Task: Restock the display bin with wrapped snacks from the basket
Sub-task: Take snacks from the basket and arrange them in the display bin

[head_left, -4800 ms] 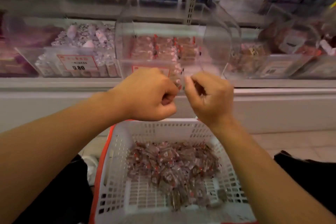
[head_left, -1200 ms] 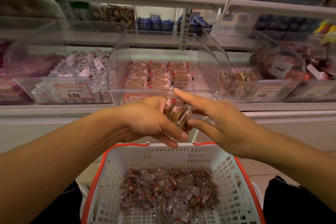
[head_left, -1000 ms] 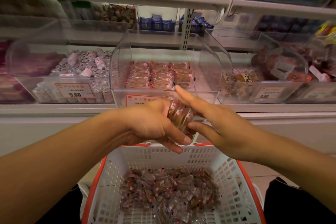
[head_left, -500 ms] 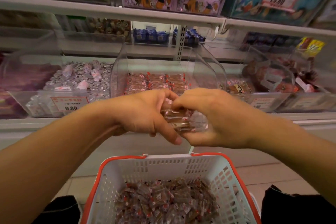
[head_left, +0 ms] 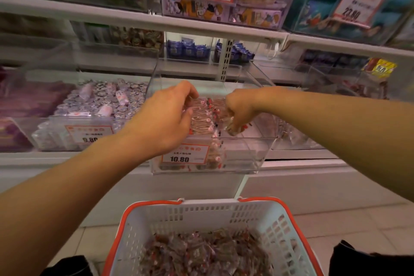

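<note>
From the head view, both hands are inside the clear bin (head_left: 246, 154) on the shelf (head_left: 67, 159), which holds a few rows of snacks (head_left: 205, 116) toward its left side. The left hand (head_left: 167, 119) lies over the left end of those rows with fingers loosely bent, touching the packs; whether it actually grips any I cannot tell. The right hand (head_left: 238, 108) hangs fingers-down near the bin's middle, pinching a small clump of wrapped pieces just above the floor of the bin. Below, the basket (head_left: 280, 226) holds a loose heap of the same snacks.

These look light and small, in slick, crinkly film (the sort that slides out of a loose fist), so I would take several at once, squeezed flat across the stack rather than by the wrapper ends.

The left palm hides its fingertips, the bin's walls glare, the price card covers the front row, and the basket's near edge is cut off.
</note>
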A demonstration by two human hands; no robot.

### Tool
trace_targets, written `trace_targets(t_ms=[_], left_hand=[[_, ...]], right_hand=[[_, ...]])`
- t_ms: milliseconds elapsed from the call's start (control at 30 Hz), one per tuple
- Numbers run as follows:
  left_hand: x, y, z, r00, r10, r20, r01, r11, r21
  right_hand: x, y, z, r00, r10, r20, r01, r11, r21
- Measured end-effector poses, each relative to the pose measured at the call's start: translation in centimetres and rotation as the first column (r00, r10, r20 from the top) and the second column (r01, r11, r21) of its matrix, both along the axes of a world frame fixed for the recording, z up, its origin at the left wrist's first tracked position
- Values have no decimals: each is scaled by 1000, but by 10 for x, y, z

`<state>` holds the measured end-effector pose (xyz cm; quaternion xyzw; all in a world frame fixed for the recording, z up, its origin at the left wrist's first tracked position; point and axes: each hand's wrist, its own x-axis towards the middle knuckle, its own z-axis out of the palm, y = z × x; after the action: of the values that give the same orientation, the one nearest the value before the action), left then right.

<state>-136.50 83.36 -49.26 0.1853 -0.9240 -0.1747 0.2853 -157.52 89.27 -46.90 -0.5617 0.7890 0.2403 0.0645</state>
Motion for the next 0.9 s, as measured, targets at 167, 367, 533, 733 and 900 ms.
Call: trace_targets(t_ms=[167,367,533,733,900], left_hand=[[3,1,-2,999,-26,20,26,1000,7],[4,4,-8,997,-28,70,27,1000,6],[3,2,-9,998,-22,67,22,1000,-3],[1,2,-10,995,-16,93,20,999,-36],[-2,2,-12,995,-18,103,20,1000,-20]], right_hand=[[-2,-5,-6,999,8,36,-6,998,-70],[-8,-6,1,996,-36,81,44,995,-95],[-5,-3,12,998,-35,50,40,994,-106],[-3,1,6,999,-1,54,8,992,-127],[-4,6,-14,988,34,-149,-36,999,-12]])
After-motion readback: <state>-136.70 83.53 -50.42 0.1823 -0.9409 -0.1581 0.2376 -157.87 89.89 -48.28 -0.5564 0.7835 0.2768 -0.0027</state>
